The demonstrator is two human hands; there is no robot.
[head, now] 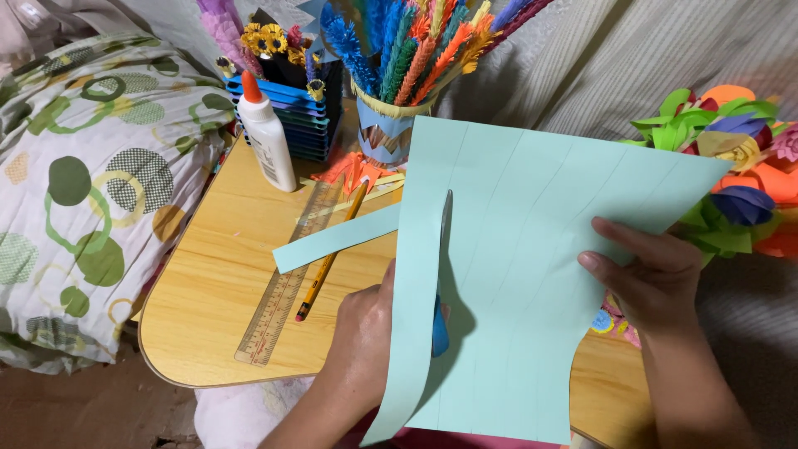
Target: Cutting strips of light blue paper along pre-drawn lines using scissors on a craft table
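My right hand (652, 278) grips the right edge of a pale teal paper sheet (532, 274) marked with thin pencil lines and holds it above the wooden table (199, 308). My left hand (366, 333) is partly hidden behind the sheet's left side and is closed on blue-handled scissors (440, 324). The scissor blade (446, 224) runs up along one of the lines. To the left of the cut, a narrow strip (407, 357) of the sheet hangs loose and curls down.
A separate teal strip (332, 241), a yellow pencil (328, 266) and a clear ruler (287, 283) lie on the table. Behind them stand a glue bottle (268, 137), a cup of paper flowers (391, 125) and a blue stack (295, 116). Paper flowers (736, 175) lie at right, patterned bedding (91, 175) at left.
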